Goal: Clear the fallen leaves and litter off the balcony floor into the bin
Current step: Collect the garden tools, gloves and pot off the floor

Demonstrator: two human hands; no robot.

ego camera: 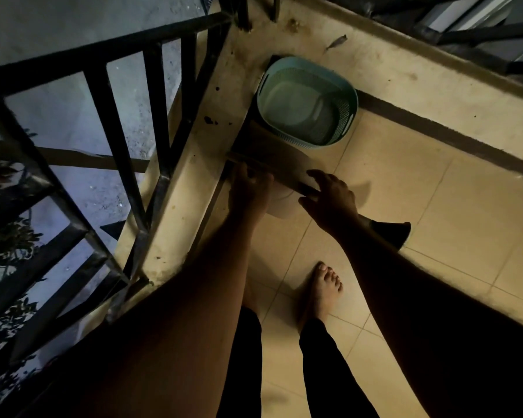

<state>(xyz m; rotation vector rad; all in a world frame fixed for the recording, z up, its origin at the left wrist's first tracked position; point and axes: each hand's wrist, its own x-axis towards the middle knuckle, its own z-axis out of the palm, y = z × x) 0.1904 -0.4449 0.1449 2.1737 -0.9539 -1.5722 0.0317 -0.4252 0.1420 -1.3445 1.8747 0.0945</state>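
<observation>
Home balcony at night: tiled floor (435, 206), low ledge (187, 176) with black metal railing (115, 131), street far below.

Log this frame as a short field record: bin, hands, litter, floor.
bin: teal perforated basket, in the balcony corner, looks empty
flat board: dark flat panel leaning from the floor toward the basket; exact object unclear
left hand: fingers on the board's near edge
right hand: fingers spread at the board's near right corner
litter: one dry leaf on the ledge behind the basket
floor: beige tiles, bare foot on them
</observation>
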